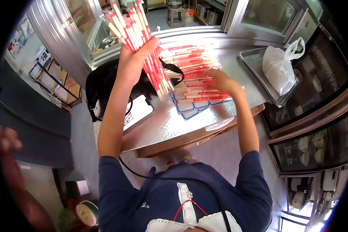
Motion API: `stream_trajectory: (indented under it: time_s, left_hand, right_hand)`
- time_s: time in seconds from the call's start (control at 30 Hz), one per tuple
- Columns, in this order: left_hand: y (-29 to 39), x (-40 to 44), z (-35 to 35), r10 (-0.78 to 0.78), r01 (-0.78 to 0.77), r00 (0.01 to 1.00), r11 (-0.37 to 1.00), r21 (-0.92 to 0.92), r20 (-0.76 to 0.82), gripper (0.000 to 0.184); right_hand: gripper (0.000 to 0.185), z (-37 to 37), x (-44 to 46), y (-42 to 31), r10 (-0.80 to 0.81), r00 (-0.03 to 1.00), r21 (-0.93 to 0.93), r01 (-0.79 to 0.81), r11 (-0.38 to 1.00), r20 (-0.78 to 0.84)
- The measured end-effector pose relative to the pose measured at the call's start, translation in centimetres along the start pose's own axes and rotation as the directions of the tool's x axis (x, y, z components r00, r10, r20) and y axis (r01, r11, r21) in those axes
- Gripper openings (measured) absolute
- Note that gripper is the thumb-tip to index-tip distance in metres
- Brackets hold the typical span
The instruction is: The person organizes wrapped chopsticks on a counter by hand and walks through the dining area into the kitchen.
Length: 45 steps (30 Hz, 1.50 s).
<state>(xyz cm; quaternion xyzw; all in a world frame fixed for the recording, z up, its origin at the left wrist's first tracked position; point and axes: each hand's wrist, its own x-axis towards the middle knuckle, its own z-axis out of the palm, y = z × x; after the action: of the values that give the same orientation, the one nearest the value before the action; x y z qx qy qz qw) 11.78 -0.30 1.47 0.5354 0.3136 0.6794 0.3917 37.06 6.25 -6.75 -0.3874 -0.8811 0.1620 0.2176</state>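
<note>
My left hand [137,58] is closed around a thick bundle of wrapped chopsticks [154,75], red and white in clear film, held tilted above the counter. More wrapped chopsticks [185,58] lie side by side in a wide pile on the metal counter [170,123]. Over the right part of that pile, my right hand [223,82] has its fingers bent down onto some packets; the fingertips are partly hidden. Blue-edged clear packets or cards [193,110] stick out from under the pile's near side.
A black bag [100,85] and a white card with a QR code [137,112] sit left of the pile. On the right, a metal tray [255,63] carries a white plastic bag [278,67]. Another person's hand [7,139] shows at the left edge. Glass-fronted cabinets [309,143] stand right.
</note>
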Motion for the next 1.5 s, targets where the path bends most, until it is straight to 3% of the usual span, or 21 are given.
stream_trajectory:
  time_s: [0.23, 0.4, 0.5, 0.67, 0.7, 0.8, 0.87, 0.93, 1.0, 1.17, 1.2, 1.3, 1.37, 1.47, 1.5]
  left_hand:
    - [0.0, -0.4, 0.6, -0.088, 0.087, 0.995, 0.996, 0.026, 0.049, 0.039]
    - [-0.2, -0.7, 1.0, -0.032, 0.032, 0.999, 0.999, -0.008, 0.016, 0.039]
    - [0.2, -0.5, 0.6, -0.040, 0.041, 0.997, 0.999, -0.027, 0.060, 0.039]
    - [0.3, -0.6, 0.6, -0.035, 0.039, 0.997, 0.998, -0.050, 0.066, 0.037]
    - [0.4, -0.6, 0.7, -0.017, 0.023, 0.997, 0.997, -0.071, 0.074, 0.037]
    - [0.8, -0.9, 0.7, 0.040, -0.034, 0.997, 0.996, -0.081, 0.072, 0.034]
    - [1.2, -0.8, 0.5, 0.106, -0.104, 0.993, 0.994, -0.034, 0.051, 0.032]
    - [2.7, -1.2, 0.9, 0.140, -0.144, 0.987, 0.989, -0.042, -0.079, 0.032]
    - [3.2, -0.8, 0.0, 0.260, -0.273, 0.959, 0.954, -0.121, -0.113, 0.032]
    - [5.9, 0.8, -1.7, 0.397, -0.412, 0.911, 0.893, -0.182, -0.113, 0.030]
    - [6.5, 1.1, -1.9, 0.398, -0.418, 0.908, 0.885, -0.205, -0.134, 0.029]
    - [7.2, 0.7, -1.6, 0.394, -0.439, 0.891, 0.875, -0.204, -0.227, 0.027]
    - [6.2, 0.9, -1.4, 0.391, -0.444, 0.888, 0.864, -0.237, -0.240, 0.025]
    - [3.8, 0.3, 0.8, 0.081, -0.278, 0.870, 0.894, -0.350, -0.486, 0.025]
    - [3.3, -0.6, 2.6, -0.010, -0.239, 0.869, 0.867, -0.438, -0.494, 0.015]
  right_hand:
    - [0.013, 1.0, 0.9, 0.2, 0.028, 0.996, -0.089, -0.020, 0.996, 0.083]
    - [0.012, 0.2, 1.1, -0.7, 0.065, 0.984, -0.108, -0.047, 0.993, 0.168]
    - [0.015, 0.8, 1.0, -0.5, 0.069, 0.984, -0.246, -0.027, 0.969, 0.165]
    - [0.015, 1.5, 0.5, 0.1, -0.037, 0.998, -0.326, 0.054, 0.944, 0.057]
    - [0.015, 1.5, 0.5, -0.3, -0.068, 0.997, -0.346, 0.074, 0.935, 0.030]
    - [0.009, -0.5, 0.3, -1.4, 0.146, 0.983, -0.169, -0.126, 0.978, 0.114]
    - [0.009, -1.2, 0.2, -0.9, 0.103, 0.995, -0.155, -0.099, 0.983, 0.015]
    - [0.011, -1.6, -0.9, -0.7, 0.056, 0.997, -0.157, -0.063, 0.986, -0.045]
    - [0.013, -2.0, -1.7, -0.7, -0.022, 0.995, -0.185, 0.004, 0.983, -0.095]
    - [0.036, 0.5, -5.1, -1.5, -0.127, 0.991, 0.003, 0.128, 0.992, -0.046]
    - [0.036, 0.7, -5.0, -1.3, -0.145, 0.989, -0.048, 0.143, 0.989, -0.040]
    - [0.036, 0.7, -3.5, -0.6, -0.191, 0.981, -0.212, 0.180, 0.961, -0.033]
    - [0.032, 1.2, -1.5, 0.8, -0.195, 0.980, -0.171, 0.187, 0.967, -0.031]
    - [0.032, 1.5, 0.7, 1.8, -0.244, 0.968, -0.131, 0.235, 0.963, -0.057]
    - [0.032, 1.2, 1.4, 2.4, -0.275, 0.959, -0.122, 0.266, 0.956, -0.065]
